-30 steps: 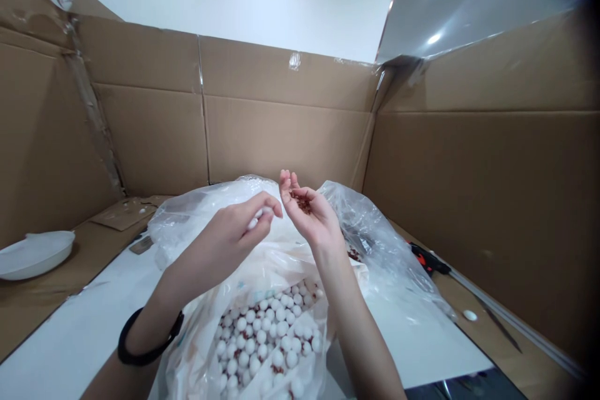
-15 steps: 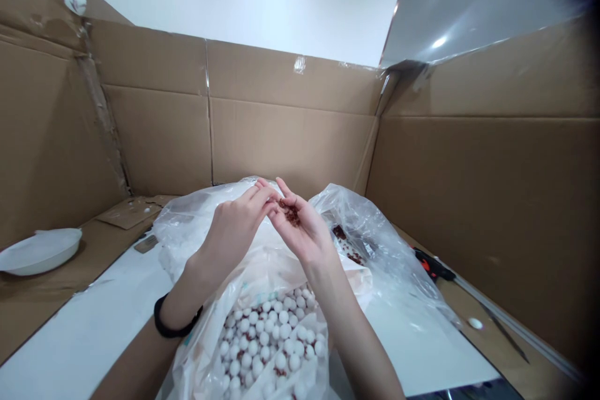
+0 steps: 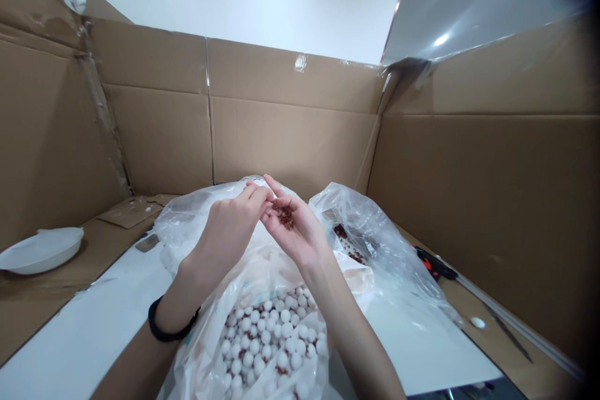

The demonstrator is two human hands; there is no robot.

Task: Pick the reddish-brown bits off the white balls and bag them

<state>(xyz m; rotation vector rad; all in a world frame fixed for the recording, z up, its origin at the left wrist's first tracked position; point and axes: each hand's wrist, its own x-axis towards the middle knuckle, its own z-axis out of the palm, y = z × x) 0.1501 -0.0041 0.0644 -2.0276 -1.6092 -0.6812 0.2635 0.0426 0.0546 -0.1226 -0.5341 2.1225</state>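
Note:
My right hand (image 3: 300, 228) is turned palm up and cupped, holding a small heap of reddish-brown bits (image 3: 284, 215). Against its fingertips, my left hand (image 3: 229, 215) has its fingers pinched together; whatever they grip is hidden. A black band (image 3: 171, 325) circles my left wrist. Below both hands, a clear plastic bag (image 3: 199, 350) lies wide at the mouth, filled with many small white balls (image 3: 267, 331) and a scatter of reddish-brown bits among them. Behind my right wrist, another clear bag (image 3: 375, 231) contains more reddish-brown bits (image 3: 344, 237).
Cardboard walls (image 3: 290, 137) enclose the white table (image 3: 107, 319) at the back and sides. On the left is a white bowl (image 3: 42, 250). At right lie a black-and-red tool (image 3: 434, 264), a thin pointed blade (image 3: 509, 332) and a loose white ball (image 3: 477, 322).
Both hands have shifted slightly left together. My left fingers stay pinched at the right fingertips, and the bits remain in my right palm.

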